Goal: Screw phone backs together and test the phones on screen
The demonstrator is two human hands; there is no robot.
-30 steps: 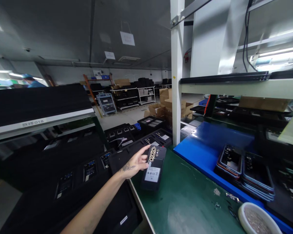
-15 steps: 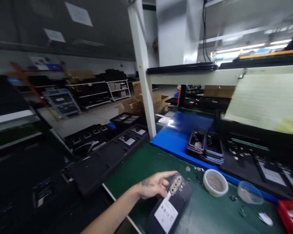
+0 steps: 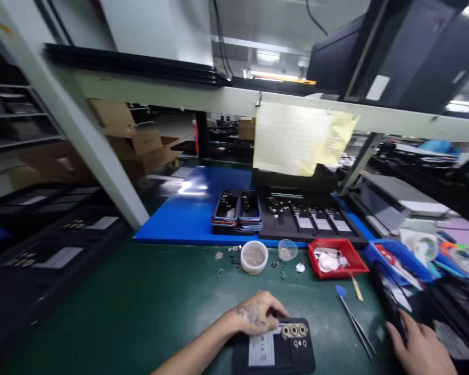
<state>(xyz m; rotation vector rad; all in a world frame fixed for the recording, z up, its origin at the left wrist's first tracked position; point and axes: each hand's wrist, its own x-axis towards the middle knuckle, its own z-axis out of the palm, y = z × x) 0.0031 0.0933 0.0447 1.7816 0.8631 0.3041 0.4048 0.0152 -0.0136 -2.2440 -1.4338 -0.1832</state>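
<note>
My left hand (image 3: 258, 315) is closed on the upper edge of a dark smartphone (image 3: 295, 357), low in the middle of the head view. The phone's back faces up, with a white label and gold-rimmed camera rings; its lower part is cut off by the frame. At the lower right, my right hand (image 3: 424, 344) grips a long black handheld tool (image 3: 389, 299) with a thin cord near its far end. Its exact kind is unclear. Between the two hands lie steel tweezers (image 3: 355, 325) with a blue piece at one end.
A white bowl (image 3: 254, 268) of tiny parts, a clear cup (image 3: 287, 251), a red tray (image 3: 338, 271) and a blue bin (image 3: 398, 260) line the green bench (image 3: 172, 291). Stacked phone frames (image 3: 236, 224) stand on a blue sheet (image 3: 175, 208). A slanted post (image 3: 97, 151) rises at left.
My view has swung right, bringing my right hand with the black tool into the frame. The phone in my left hand has turned from tilted to nearly level on the bench.
</note>
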